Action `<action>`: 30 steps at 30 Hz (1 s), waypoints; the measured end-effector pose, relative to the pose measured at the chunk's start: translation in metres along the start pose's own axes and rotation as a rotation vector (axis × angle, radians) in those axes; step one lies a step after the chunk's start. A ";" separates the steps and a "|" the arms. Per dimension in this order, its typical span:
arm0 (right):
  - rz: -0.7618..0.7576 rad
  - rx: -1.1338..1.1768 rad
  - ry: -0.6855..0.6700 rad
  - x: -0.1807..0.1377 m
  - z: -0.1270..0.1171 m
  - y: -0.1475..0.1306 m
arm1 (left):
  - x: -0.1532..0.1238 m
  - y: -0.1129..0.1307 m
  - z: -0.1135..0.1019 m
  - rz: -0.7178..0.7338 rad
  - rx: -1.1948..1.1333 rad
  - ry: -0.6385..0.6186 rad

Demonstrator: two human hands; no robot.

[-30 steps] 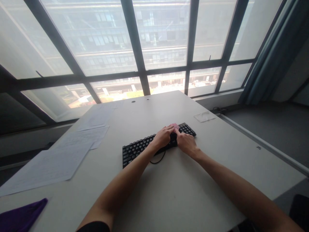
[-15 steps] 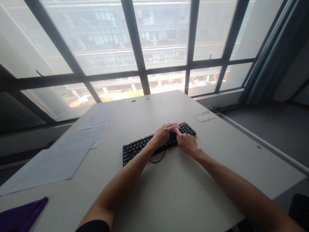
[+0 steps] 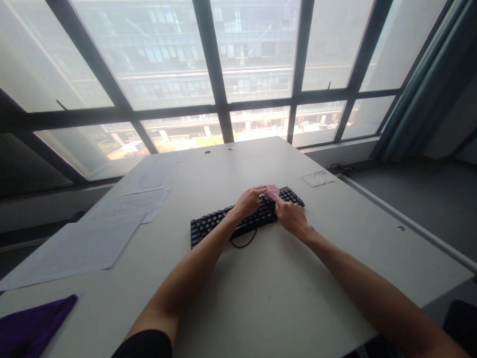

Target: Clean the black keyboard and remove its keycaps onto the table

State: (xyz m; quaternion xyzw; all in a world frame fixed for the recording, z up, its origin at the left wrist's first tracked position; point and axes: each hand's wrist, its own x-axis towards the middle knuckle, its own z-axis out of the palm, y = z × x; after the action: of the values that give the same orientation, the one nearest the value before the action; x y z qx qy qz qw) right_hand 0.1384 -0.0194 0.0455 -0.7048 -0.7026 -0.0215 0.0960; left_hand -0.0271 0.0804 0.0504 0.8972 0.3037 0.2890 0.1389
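1. A pink-and-white spiral disc (image 3: 272, 190) sits over the right part of a black keyboard (image 3: 214, 220).
2. The left hand (image 3: 247, 203) extends its fingers to the disc's left edge.
3. The right hand (image 3: 291, 216) points its index finger at the near edge (whether either grips, one cannot tell).

On my feed, strong daylight comes through the windows (image 3: 257, 54), washing the building (image 3: 167, 54) outside into haze and burning the low panes (image 3: 261, 124) almost white. Against it, the window frame (image 3: 215, 74) reads nearly black. I get a pale sheen on the bench's (image 3: 257, 161) far end, greying towards me, with soft shadow beside the left forearm (image 3: 194, 273). The floor (image 3: 417, 184) at right sits dim. My wide lens tilts the frame's uprights outward. The keyboard's (image 3: 212, 221) legends and the papers' (image 3: 82, 248) markings look too soft to read.
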 end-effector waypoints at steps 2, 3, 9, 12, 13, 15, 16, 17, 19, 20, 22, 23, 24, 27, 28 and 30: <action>-0.008 -0.003 -0.005 0.001 0.001 0.001 | 0.000 0.000 0.001 0.005 0.002 -0.018; -0.012 -0.007 -0.016 0.002 0.001 0.001 | 0.001 -0.001 0.002 0.008 -0.001 -0.034; -0.023 -0.046 -0.075 0.003 -0.001 0.002 | 0.001 -0.007 0.008 0.007 -0.020 -0.086; -0.026 -0.045 -0.069 0.002 -0.002 0.003 | 0.001 -0.007 0.009 0.000 -0.016 -0.083; -0.024 -0.041 -0.065 0.002 -0.002 0.003 | 0.001 -0.006 0.009 -0.006 -0.013 -0.081; -0.010 -0.034 -0.059 0.002 -0.002 0.004 | 0.001 -0.004 0.008 -0.015 -0.012 -0.070; -0.003 -0.030 -0.053 0.001 -0.002 0.005 | 0.001 -0.002 0.008 -0.017 -0.017 -0.060; 0.002 -0.027 -0.047 0.001 -0.002 0.006 | 0.002 -0.001 0.008 -0.017 -0.022 -0.052; -0.003 -0.024 -0.037 0.001 -0.001 0.008 | 0.002 -0.001 0.008 -0.014 -0.025 -0.048; -0.010 -0.025 -0.037 0.001 -0.001 0.009 | 0.002 -0.001 0.008 -0.012 -0.022 -0.053; -0.023 -0.036 -0.044 0.001 0.000 0.010 | 0.002 -0.003 0.010 -0.010 -0.014 -0.069; -0.027 -0.044 -0.048 0.001 0.001 0.011 | 0.002 -0.004 0.011 -0.008 -0.011 -0.075; -0.030 -0.051 -0.050 0.002 0.001 0.011 | 0.002 -0.005 0.012 -0.006 -0.009 -0.079; -0.037 -0.056 -0.046 0.002 0.003 0.012 | 0.001 -0.007 0.014 0.000 -0.007 -0.076; -0.040 -0.051 -0.040 0.002 0.004 0.013 | 0.000 -0.007 0.014 -0.001 -0.011 -0.074; -0.043 -0.037 -0.024 0.001 0.004 0.014 | 0.001 -0.006 0.014 -0.010 -0.026 -0.071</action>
State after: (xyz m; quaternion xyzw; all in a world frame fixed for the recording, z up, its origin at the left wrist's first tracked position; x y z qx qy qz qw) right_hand 0.1519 -0.0176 0.0405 -0.6915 -0.7181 -0.0281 0.0738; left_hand -0.0210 0.0845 0.0374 0.9034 0.2995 0.2602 0.1626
